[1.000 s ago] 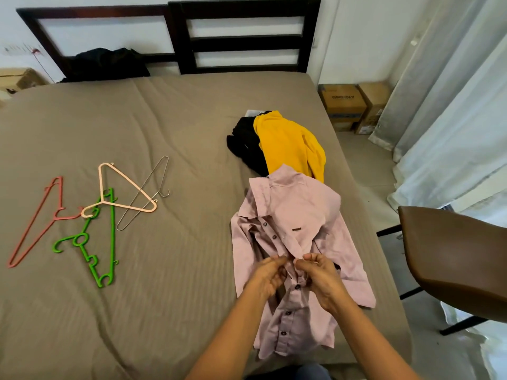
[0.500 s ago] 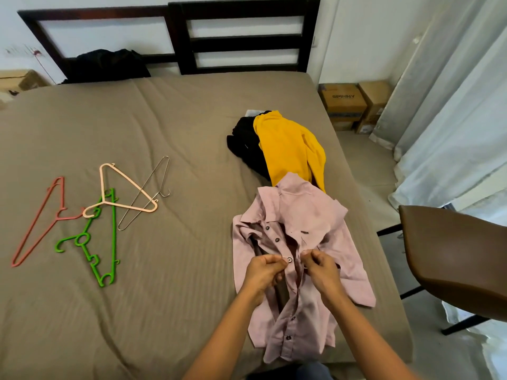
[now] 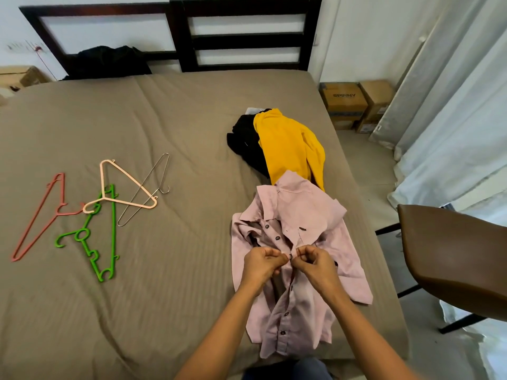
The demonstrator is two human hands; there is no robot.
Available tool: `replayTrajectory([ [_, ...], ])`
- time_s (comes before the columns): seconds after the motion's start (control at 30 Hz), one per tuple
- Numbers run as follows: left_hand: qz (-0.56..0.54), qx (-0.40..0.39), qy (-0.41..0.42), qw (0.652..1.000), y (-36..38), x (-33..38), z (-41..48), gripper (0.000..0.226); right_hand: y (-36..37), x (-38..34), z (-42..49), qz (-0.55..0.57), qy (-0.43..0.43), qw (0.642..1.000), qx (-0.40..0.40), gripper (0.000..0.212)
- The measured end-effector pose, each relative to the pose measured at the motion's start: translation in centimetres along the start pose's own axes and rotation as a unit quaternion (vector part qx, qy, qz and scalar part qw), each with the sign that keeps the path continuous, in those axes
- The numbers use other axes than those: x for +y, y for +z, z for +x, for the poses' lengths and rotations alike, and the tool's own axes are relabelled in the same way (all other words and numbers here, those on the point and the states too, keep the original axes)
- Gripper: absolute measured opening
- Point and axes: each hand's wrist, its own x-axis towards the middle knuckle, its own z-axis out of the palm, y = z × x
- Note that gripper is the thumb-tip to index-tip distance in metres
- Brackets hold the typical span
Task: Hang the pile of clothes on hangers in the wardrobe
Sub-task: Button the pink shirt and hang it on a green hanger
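Pink shirt at lower centre: left hand and right hand, fingers curled, pinch its front at one button.

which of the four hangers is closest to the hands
the thin metal wire hanger, rightmost of the four; the peach hanger, green hanger and red hanger lie farther left

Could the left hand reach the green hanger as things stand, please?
Probably yes: only bare bed lies between the left hand and the green hanger, though that hand pinches the pink shirt, and the peach hanger lies across the green one's upper end.
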Motion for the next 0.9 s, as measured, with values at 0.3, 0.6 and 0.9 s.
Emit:
replayTrajectory([
  [0.3, 0.097, 0.041, 0.048, 0.993, 0.7, 0.2, -0.1, 0.011, 0.6, -0.3, -1.1, -0.044, -0.028, 0.996, 0.078, 0.017],
  [0.6, 0.084, 0.053, -0.003, 0.995, 0.4, -0.1, 0.0, 0.023, 1.2, 0.1, -1.3, 0.055, 0.056, 0.995, 0.054, 0.017],
  [0.9, 0.005, 0.076, -0.046, 0.996, 1.4, 0.2, -0.1, 0.017, 2.9, 0.3, -1.7, -0.048, 0.002, 0.987, 0.153, 0.005],
])
